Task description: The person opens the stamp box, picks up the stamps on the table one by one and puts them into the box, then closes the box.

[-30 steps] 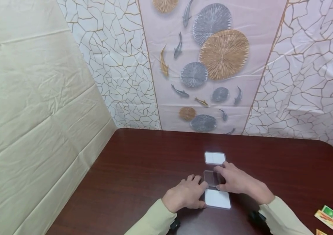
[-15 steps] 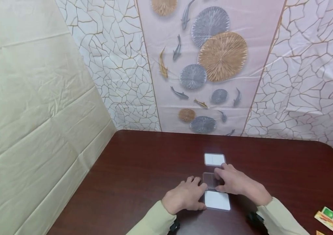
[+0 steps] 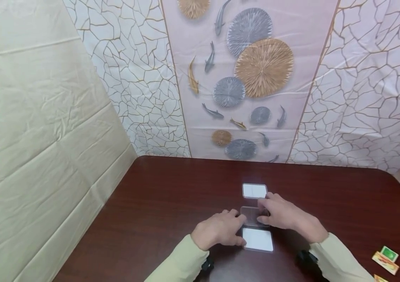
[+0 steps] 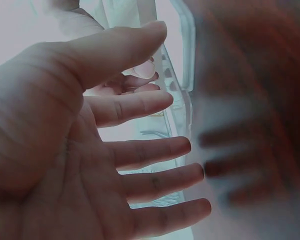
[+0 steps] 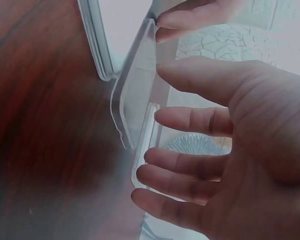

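A clear plastic lid (image 3: 251, 213) is between my two hands on the dark table. My left hand (image 3: 218, 230) is at its left side, index finger close to the edge and thumb near a clear case with a white inside (image 3: 258, 240). In the left wrist view, the left fingers (image 4: 155, 147) are extended and apart. My right hand (image 3: 289, 214) stands over the lid's right side, with fingertips (image 5: 162, 72) close to or touching it. Nothing is gripped by either hand. A second white-filled case (image 3: 254, 190) lies just beyond the lid.
Small colourful cards or packets (image 3: 385, 261), one green, lie at the table's right front. The dark wooden table (image 3: 171, 188) meets a patterned cloth (image 3: 260, 78) at the back and a pale cloth (image 3: 55, 156) on the left.
Both hands have shifted slightly: the left thumb has drawn back from the near case, and the right thumb has moved a little away from that case. More of the clear lid shows. The view has turned slightly.
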`<state>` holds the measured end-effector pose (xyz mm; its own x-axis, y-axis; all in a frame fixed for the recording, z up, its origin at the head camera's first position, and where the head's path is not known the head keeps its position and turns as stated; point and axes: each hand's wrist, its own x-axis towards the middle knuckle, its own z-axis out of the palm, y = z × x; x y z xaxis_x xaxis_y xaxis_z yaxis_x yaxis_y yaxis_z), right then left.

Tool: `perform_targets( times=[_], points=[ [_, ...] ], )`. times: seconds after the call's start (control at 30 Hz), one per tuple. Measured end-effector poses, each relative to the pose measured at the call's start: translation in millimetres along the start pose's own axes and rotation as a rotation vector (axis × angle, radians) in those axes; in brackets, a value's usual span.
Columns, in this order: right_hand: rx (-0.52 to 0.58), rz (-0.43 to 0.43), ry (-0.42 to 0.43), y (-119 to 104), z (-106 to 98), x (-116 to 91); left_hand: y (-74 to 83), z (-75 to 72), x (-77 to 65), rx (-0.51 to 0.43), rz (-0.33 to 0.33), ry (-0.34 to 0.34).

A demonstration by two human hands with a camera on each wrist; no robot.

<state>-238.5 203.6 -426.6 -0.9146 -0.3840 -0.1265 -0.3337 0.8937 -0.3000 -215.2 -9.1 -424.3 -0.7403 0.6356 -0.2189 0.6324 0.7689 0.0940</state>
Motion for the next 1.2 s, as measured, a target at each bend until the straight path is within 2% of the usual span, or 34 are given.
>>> perform_targets(
  times=[0.3,0.43,0.57,0.67,0.83,1.07,1.2],
  points=[
    [0.021,-0.063,0.028,2.8,-9.9,-1.8,0.2,-11.5,6.9,0.031,0.008,0.020],
    [0.010,-0.080,0.044,4.5,-15.3,-0.5,-3.6,-18.0,10.9,0.012,0.010,0.036],
    [0.020,-0.109,0.059,5.6,-18.4,3.6,-9.5,-23.0,14.5,-0.013,-0.017,0.041],
    [0.033,-0.122,0.065,7.7,-19.2,6.8,-13.5,-25.0,19.5,-0.021,-0.026,0.049],
    [0.030,-0.112,0.077,11.6,-19.0,11.7,-18.0,-28.3,30.1,-0.034,0.000,0.068],
    [0.019,-0.152,0.100,13.7,-20.6,20.0,-24.6,-32.0,41.7,-0.060,-0.005,0.085],
    [-0.002,-0.139,0.104,14.3,-22.9,24.5,-28.1,-32.7,50.9,-0.095,-0.012,0.099]
  ],
)
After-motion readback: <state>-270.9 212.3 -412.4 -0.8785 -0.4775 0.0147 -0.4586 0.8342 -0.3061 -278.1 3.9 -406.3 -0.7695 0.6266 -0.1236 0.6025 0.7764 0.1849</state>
